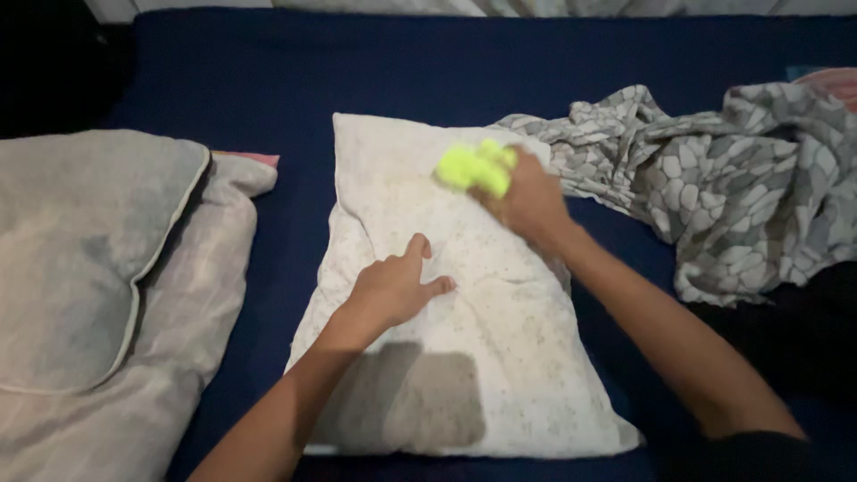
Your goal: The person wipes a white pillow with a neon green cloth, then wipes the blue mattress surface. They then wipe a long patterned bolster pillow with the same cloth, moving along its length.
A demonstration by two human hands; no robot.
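On the dark blue bed (295, 80), a white speckled pillow (482, 357) lies flat under both hands.

A bright yellow-green brush (475, 166), blurred, sits near the pillow's upper right corner, the right hand (528, 203) with fingers closed around it. The left hand (393, 290) rests mid-pillow, fingers loosely spread, pinning the fabric; pressing it flat that way looks the best means of keeping the cloth taut. A grey cushion (89, 259) lies left, a stone-patterned blanket (714, 187) right. No containers show.
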